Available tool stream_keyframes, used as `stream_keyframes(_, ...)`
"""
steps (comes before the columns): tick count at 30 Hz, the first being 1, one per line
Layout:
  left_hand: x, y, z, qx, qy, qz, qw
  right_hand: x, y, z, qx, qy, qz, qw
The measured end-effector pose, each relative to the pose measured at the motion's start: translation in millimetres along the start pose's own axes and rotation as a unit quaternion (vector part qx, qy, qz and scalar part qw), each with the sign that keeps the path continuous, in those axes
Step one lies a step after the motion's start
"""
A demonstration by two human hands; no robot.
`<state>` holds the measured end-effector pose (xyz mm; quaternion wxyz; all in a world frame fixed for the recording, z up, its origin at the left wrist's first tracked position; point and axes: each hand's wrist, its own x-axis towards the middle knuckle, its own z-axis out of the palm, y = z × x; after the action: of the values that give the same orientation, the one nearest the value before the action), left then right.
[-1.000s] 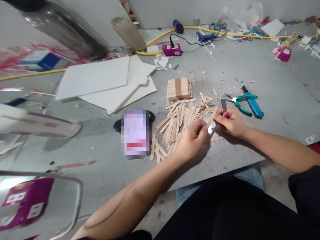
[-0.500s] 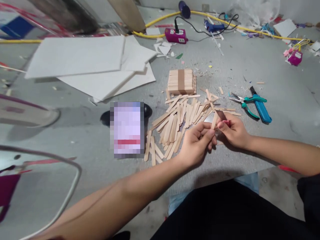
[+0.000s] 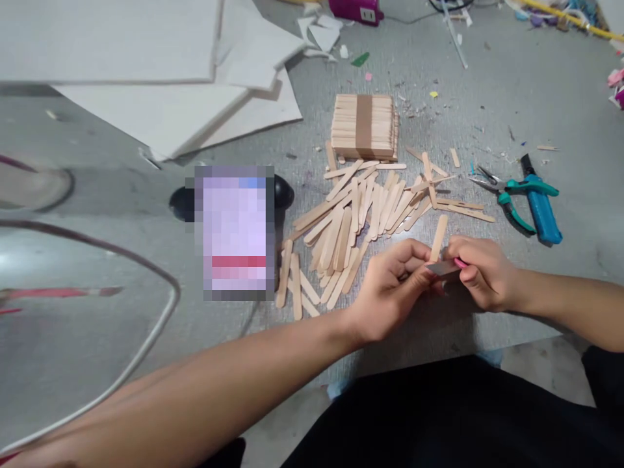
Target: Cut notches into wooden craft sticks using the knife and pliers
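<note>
Across the grey surface (image 3: pixel 599 208), white boards (image 3: pixel 117 39) sprawl far left, then a heap of loose sticks (image 3: pixel 336 240) mid-scene, and beside it a screen (image 3: pixel 234 221), pixelated past reading! Close together at the heap's near right, the left hand (image 3: pixel 390 286) and right hand (image 3: pixel 487 273). Beyond them lie pliers (image 3: pixel 502 186) and a banded bundle (image 3: pixel 351 127). Smaller still: one stick (image 3: pixel 439 237), pinched in the left, its end poking up. Smallest, the blade (image 3: pixel 443 268), gripped by its pink handle (image 3: pixel 459 263) in the right, laid by the left thumb. Danger there, I'd say: push too hard and it could skid off the wood into skin. No brand or lettering legible.
</note>
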<state>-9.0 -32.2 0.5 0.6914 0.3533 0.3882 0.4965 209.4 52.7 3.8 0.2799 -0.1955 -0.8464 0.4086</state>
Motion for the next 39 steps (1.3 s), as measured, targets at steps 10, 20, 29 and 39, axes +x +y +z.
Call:
stream_keyframes(10,-2,-1,-6.8,0.022,-0.041,0.066,0.997,4,3,1,-0.001,-0.022,-0.014,1.000)
stream_keyframes(20,-3,-2,-9.3,0.006,-0.064,0.076,0.995,8,1,-4,-0.055,-0.039,-0.048,0.997)
stream_keyframes(29,4,-3,-8.5,-0.098,-0.162,0.059,0.980,7,-4,-11,-0.130,-0.066,-0.065,0.987)
stream_keyframes(39,7,-8,-13.4,-0.125,-0.170,0.037,0.977,7,5,-21,-0.192,-0.106,-0.022,0.975)
